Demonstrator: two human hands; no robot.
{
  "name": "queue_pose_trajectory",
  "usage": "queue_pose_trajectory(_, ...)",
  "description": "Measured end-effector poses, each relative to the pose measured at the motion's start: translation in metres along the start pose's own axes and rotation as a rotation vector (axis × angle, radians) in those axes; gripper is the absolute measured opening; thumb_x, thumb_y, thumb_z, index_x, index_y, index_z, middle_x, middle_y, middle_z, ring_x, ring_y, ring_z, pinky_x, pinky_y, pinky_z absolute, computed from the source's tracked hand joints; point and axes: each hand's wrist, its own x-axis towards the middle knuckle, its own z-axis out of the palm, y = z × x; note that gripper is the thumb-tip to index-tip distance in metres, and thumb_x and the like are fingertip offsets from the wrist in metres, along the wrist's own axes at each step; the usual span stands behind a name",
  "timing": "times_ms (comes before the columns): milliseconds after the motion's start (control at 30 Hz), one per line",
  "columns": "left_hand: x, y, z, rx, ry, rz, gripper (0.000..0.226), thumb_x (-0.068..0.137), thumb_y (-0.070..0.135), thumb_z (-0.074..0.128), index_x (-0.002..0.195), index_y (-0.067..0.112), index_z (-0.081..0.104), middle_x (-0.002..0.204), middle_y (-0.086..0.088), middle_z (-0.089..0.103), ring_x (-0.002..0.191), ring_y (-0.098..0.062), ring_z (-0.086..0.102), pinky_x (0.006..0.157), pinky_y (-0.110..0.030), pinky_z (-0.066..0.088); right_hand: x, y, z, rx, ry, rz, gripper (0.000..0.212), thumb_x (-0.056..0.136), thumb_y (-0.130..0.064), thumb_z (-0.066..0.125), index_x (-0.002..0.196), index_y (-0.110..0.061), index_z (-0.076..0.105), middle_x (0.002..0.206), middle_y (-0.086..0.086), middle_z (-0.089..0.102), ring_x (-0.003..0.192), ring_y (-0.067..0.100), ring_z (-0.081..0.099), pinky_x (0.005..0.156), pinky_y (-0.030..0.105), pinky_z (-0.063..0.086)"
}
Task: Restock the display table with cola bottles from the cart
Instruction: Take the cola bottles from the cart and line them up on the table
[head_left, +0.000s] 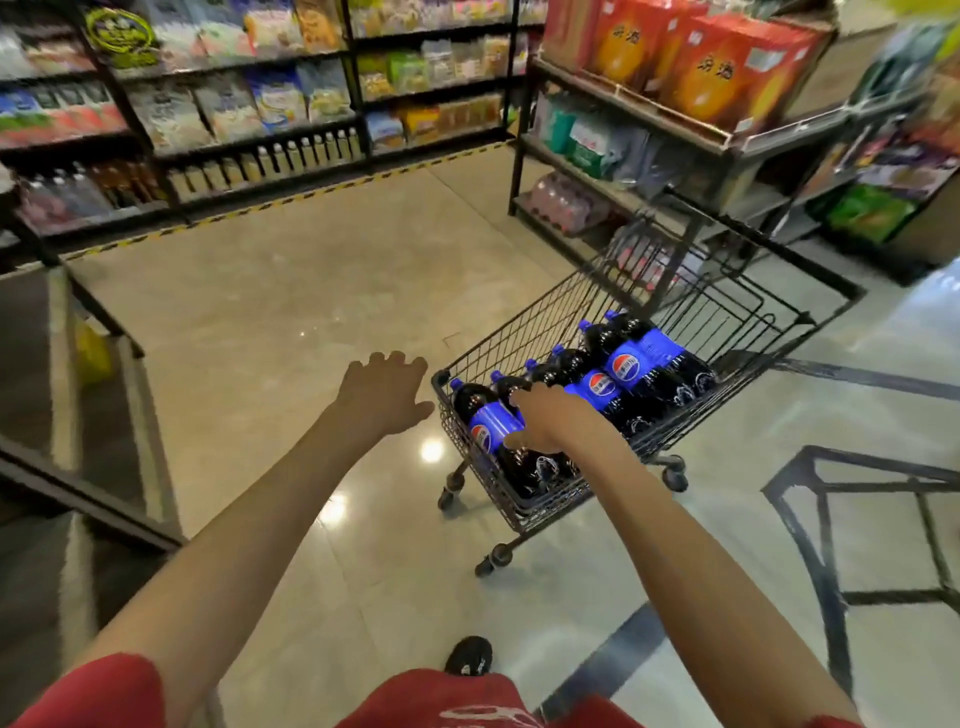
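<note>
The small black wire-mesh metal cart (498, 488) looks matt. The dark plastic cola bottles with blue labels (631, 366) are smooth and glossy. The beige polished tile floor (311, 291) is glossy, with bright light spots. The red cloth garment (447, 696) looks soft and matt.

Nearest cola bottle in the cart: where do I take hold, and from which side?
Grip the nearest cola bottle round its blue-labelled middle, from above: it lies on its side in the cart, wire wall along one flank, another bottle along the other. The right hand wraps it there.
</note>
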Motion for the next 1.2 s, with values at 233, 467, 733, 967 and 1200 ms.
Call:
queue_pose_trajectory(233, 0.076, 0.072, -0.004, 0.013, -0.045, 0.188, 0.056, 0.095, 0.049, 0.056, 0.141, 0.02, 0.045, 0.133, -0.009, 0.051, 0.122, -0.03, 0.048, 0.094, -0.04, 0.04, 0.012, 0.091, 0.008, 0.106, -0.018, 0.151, 0.067, 0.095, -0.049, 0.062, 0.149, -0.015, 0.04, 0.15, 0.013, 0.044, 0.135, 0.035, 0.045, 0.103, 0.045, 0.044)
queue_pose_trajectory(467, 0.133, 0.147, -0.002, 0.121, -0.094, 0.298, 0.055, 0.094, 0.052, 0.056, 0.139, 0.02, 0.046, 0.13, -0.01, 0.054, 0.124, -0.033, 0.049, 0.098, -0.045, 0.043, 0.021, 0.174, 0.033, 0.203, -0.057, 0.221, 0.066, 0.094, -0.05, 0.063, 0.146, -0.014, 0.044, 0.142, 0.015, 0.048, 0.13, 0.037, 0.046, 0.102, 0.046, 0.045)
queue_pose_trajectory(733, 0.189, 0.252, -0.003, 0.176, -0.205, 0.296, 0.057, 0.096, 0.054, 0.054, 0.142, 0.022, 0.043, 0.137, -0.01, 0.05, 0.129, -0.033, 0.046, 0.102, -0.046, 0.038, 0.046, 0.29, 0.036, 0.272, -0.094, 0.165, 0.067, 0.092, -0.052, 0.066, 0.143, -0.013, 0.045, 0.139, 0.015, 0.05, 0.127, 0.036, 0.05, 0.103, 0.048, 0.047)
queue_pose_trajectory(967, 0.227, 0.329, -0.007, 0.098, -0.206, 0.21, 0.056, 0.098, 0.053, 0.053, 0.143, 0.021, 0.042, 0.139, -0.011, 0.049, 0.127, -0.034, 0.048, 0.099, -0.046, 0.041, 0.07, 0.374, 0.03, 0.185, -0.075, 0.056, 0.059, 0.094, -0.046, 0.066, 0.138, -0.012, 0.049, 0.135, 0.016, 0.052, 0.123, 0.038, 0.053, 0.099, 0.047, 0.048)
queue_pose_trajectory(1200, 0.257, 0.364, 0.007, 0.024, -0.239, 0.13, 0.059, 0.099, 0.05, 0.052, 0.148, 0.02, 0.038, 0.14, -0.014, 0.048, 0.128, -0.036, 0.048, 0.101, -0.05, 0.041, 0.106, 0.418, 0.038, 0.188, -0.095, -0.028, 0.055, 0.094, -0.043, 0.065, 0.135, -0.011, 0.05, 0.132, 0.017, 0.053, 0.12, 0.038, 0.054, 0.097, 0.047, 0.05)
